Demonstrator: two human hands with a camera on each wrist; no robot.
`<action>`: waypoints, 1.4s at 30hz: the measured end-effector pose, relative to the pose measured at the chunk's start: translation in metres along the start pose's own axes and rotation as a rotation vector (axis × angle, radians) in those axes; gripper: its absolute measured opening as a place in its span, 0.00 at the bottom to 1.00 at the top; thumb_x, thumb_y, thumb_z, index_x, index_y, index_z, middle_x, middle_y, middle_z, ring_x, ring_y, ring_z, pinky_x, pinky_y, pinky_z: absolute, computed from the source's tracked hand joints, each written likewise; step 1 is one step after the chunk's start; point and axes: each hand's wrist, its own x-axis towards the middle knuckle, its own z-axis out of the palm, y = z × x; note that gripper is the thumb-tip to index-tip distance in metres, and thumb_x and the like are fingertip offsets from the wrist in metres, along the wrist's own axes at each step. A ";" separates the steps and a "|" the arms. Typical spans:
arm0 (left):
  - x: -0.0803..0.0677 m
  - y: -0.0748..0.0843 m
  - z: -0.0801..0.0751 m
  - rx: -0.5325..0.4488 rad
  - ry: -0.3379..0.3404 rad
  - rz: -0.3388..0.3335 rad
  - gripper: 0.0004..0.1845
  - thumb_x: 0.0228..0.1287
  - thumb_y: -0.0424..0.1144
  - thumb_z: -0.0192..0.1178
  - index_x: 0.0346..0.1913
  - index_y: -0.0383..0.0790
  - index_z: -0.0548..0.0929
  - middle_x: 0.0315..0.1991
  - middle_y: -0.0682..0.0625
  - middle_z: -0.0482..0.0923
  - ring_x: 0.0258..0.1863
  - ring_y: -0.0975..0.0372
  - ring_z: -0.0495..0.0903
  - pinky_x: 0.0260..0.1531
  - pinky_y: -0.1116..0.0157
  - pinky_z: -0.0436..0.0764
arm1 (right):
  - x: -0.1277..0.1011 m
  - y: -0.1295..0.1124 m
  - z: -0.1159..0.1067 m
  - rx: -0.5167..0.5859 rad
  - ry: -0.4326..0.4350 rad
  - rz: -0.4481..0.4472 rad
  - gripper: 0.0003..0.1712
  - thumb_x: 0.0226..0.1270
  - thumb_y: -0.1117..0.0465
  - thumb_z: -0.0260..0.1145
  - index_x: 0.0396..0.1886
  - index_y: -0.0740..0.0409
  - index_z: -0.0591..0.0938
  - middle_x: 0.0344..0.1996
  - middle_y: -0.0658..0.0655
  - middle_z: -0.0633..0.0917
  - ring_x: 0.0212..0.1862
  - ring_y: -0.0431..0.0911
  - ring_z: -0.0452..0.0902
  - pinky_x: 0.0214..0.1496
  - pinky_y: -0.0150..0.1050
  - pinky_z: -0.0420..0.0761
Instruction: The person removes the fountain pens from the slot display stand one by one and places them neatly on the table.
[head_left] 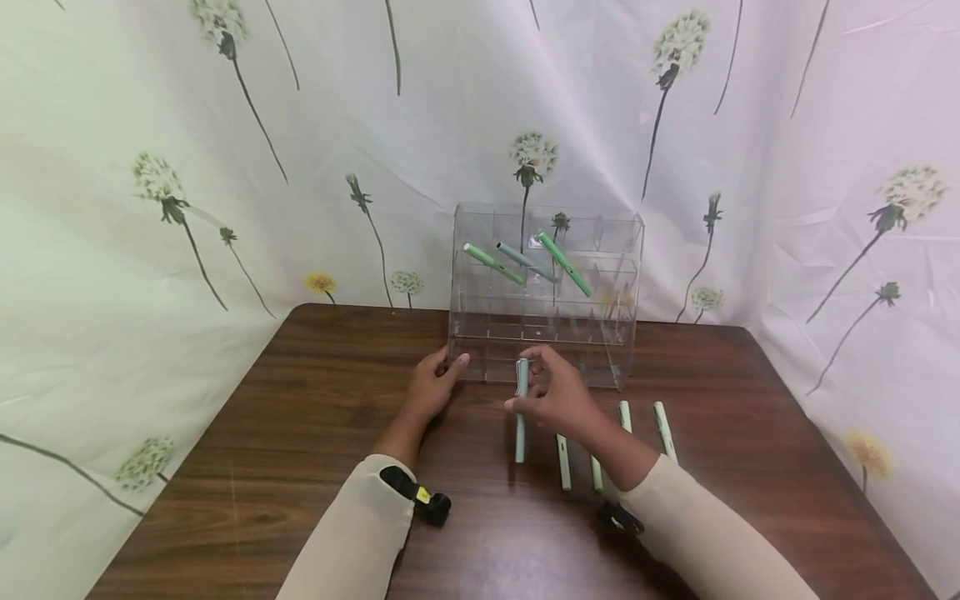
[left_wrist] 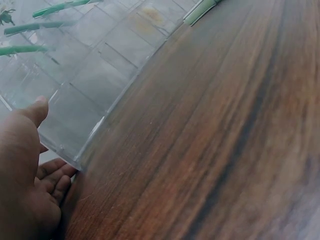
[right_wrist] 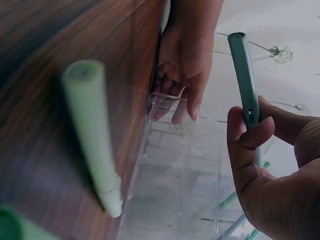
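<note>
My right hand (head_left: 558, 396) pinches a pale blue-green pen (head_left: 521, 417) between thumb and fingers. It holds the pen nearly upright, just in front of a clear, compartmented pen organizer (head_left: 540, 329). In the right wrist view the same pen (right_wrist: 243, 75) stands out above the curled fingers. My left hand (head_left: 435, 385) grips the organizer's lower left corner, its thumb on the near side and the other fingers round the edge, as the left wrist view shows. Upper compartments hold a light green pen (head_left: 491, 263), a grey-blue pen (head_left: 525, 260) and a bright green pen (head_left: 564, 263), all leaning.
Several pale green pens lie on the brown table (head_left: 300, 450), among them one pen (head_left: 564, 463) near my right wrist and another pen (head_left: 664, 429) farther right. A flower-printed cloth (head_left: 360, 100) hangs behind the organizer and along both sides.
</note>
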 end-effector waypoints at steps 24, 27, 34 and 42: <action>-0.001 -0.002 -0.002 -0.012 -0.001 -0.038 0.31 0.81 0.56 0.64 0.76 0.42 0.80 0.67 0.36 0.84 0.69 0.45 0.81 0.71 0.44 0.78 | -0.002 0.032 -0.008 0.009 0.004 0.123 0.36 0.55 0.68 0.87 0.60 0.63 0.78 0.39 0.58 0.80 0.30 0.45 0.79 0.26 0.38 0.78; -0.001 -0.002 -0.002 -0.009 -0.009 -0.039 0.31 0.81 0.57 0.64 0.76 0.42 0.80 0.67 0.36 0.84 0.70 0.45 0.81 0.72 0.44 0.78 | -0.002 0.036 -0.006 0.013 0.004 0.135 0.37 0.55 0.68 0.87 0.62 0.64 0.78 0.39 0.58 0.81 0.29 0.44 0.79 0.23 0.38 0.77; -0.001 -0.003 -0.001 0.014 -0.022 -0.019 0.32 0.81 0.59 0.62 0.78 0.47 0.78 0.69 0.37 0.83 0.72 0.44 0.80 0.72 0.43 0.78 | 0.000 0.041 -0.002 0.003 0.014 0.139 0.38 0.51 0.70 0.89 0.60 0.65 0.78 0.36 0.58 0.80 0.28 0.44 0.74 0.25 0.36 0.78; -0.001 -0.004 0.000 -0.001 -0.032 -0.029 0.34 0.81 0.60 0.62 0.80 0.46 0.76 0.73 0.37 0.80 0.75 0.44 0.77 0.75 0.42 0.77 | 0.000 0.044 -0.002 -0.035 -0.015 0.128 0.44 0.56 0.70 0.86 0.72 0.67 0.77 0.38 0.58 0.80 0.30 0.44 0.77 0.25 0.37 0.76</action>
